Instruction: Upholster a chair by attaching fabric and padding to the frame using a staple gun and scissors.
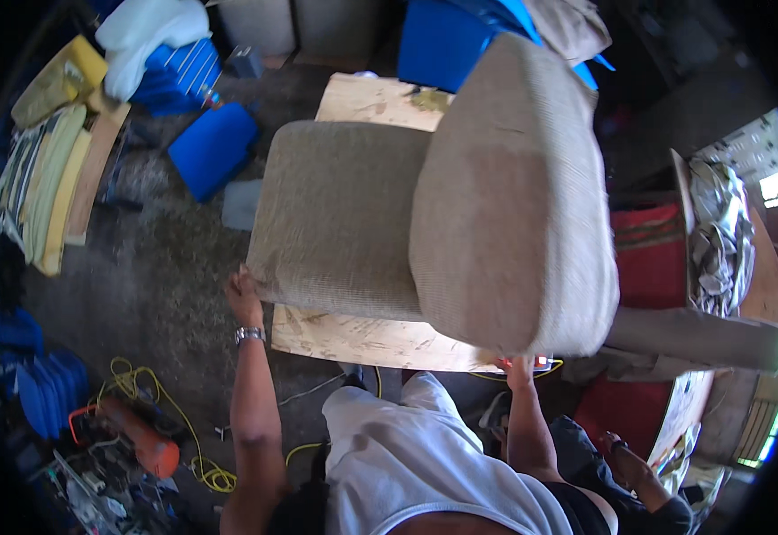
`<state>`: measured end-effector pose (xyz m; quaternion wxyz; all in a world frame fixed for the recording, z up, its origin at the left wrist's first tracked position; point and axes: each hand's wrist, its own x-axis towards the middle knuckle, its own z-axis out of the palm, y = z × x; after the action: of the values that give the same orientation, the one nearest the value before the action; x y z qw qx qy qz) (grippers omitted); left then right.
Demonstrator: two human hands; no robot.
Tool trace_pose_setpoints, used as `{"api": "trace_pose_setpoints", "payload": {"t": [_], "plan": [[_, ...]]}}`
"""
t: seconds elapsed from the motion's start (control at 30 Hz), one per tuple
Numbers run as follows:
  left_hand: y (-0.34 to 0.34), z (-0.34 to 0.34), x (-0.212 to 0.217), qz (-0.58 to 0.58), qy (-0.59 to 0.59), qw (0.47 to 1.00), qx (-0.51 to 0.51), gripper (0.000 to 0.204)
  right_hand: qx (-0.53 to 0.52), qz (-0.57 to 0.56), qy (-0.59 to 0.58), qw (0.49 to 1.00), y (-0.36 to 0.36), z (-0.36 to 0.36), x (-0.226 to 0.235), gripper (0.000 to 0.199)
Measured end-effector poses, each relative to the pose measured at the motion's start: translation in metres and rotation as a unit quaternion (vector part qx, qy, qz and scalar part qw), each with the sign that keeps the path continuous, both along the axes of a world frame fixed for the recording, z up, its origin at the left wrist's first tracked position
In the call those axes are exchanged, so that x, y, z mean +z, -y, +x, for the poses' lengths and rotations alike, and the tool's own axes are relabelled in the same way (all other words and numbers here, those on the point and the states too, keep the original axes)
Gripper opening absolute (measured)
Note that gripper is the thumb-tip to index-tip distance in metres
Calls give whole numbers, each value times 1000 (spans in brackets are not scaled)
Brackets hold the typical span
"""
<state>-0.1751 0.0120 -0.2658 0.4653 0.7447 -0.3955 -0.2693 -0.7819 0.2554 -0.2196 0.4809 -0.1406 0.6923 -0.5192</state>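
A beige ribbed-fabric seat, with a flat seat cushion (pixel 340 218) and a raised, stained backrest (pixel 505 223) on its right, rests on a plywood-topped table (pixel 353 339). My left hand (pixel 244 292), below a metal watch, closes on the cushion's near left corner. Under the backrest's bottom edge is my right hand (pixel 520 367); its fingers are hidden behind the seat, so its grip does not show. Close by that hand, a small red object (pixel 542 364) peeks out at the table's edge.
Blue plastic pieces (pixel 213 150) and stacked foam sheets (pixel 59 192) lie at the left. A yellow hose (pixel 162 392) coils beside an orange tank (pixel 144 441) on the floor. Another person's arm (pixel 634 473) shows at the lower right, near red panels (pixel 647 259).
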Motion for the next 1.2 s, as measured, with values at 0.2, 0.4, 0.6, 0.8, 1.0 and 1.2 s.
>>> {"api": "trace_pose_setpoints", "payload": {"t": [0.2,0.4,0.6,0.8,1.0,1.2], "plan": [[18,11,-9,131,-291,939,125,47,87,28,34,995,95,32,28,53],[22,21,-30,83,-403,911,33,53,150,34,38,987,111,42,61,55],[8,6,12,78,-273,959,15,69,120,-46,70,989,176,70,78,57],[-54,44,187,241,-27,970,-16,101,27,-148,102,983,167,57,129,59],[-55,36,286,263,153,950,-73,112,6,-253,124,960,172,89,170,61],[-9,53,329,306,211,927,-46,99,-25,-211,263,941,164,144,252,90]]}}
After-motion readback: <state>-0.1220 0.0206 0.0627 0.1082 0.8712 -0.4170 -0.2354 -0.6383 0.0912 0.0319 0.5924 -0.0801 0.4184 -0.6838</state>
